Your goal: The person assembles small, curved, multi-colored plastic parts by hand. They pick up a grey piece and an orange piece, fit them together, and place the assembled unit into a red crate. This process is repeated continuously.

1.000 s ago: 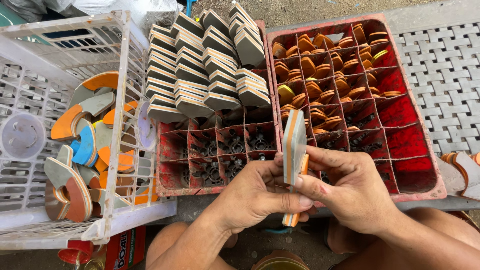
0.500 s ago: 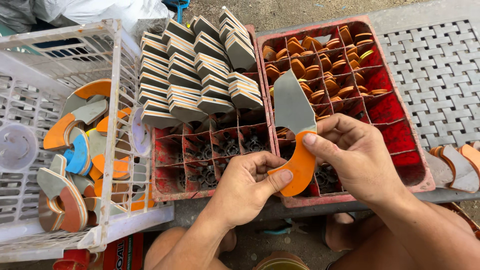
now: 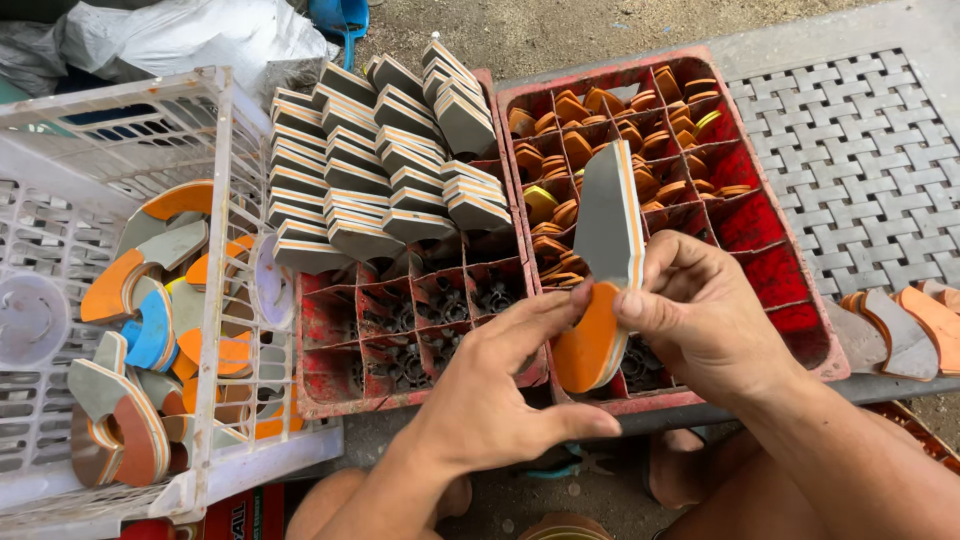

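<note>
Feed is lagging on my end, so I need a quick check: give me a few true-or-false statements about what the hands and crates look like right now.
1. The right hand holds a grey and orange layered foam piece. True.
2. The left hand is reaching into the white basket. False: it is at the lower orange end of the foam piece, over the crates.
3. The left red crate has grey wedges stacked in its far compartments. True.
4. The right red crate is full in every compartment. False: several near and right-side compartments look bare.
5. The white basket holds curved offcuts. True.
</note>
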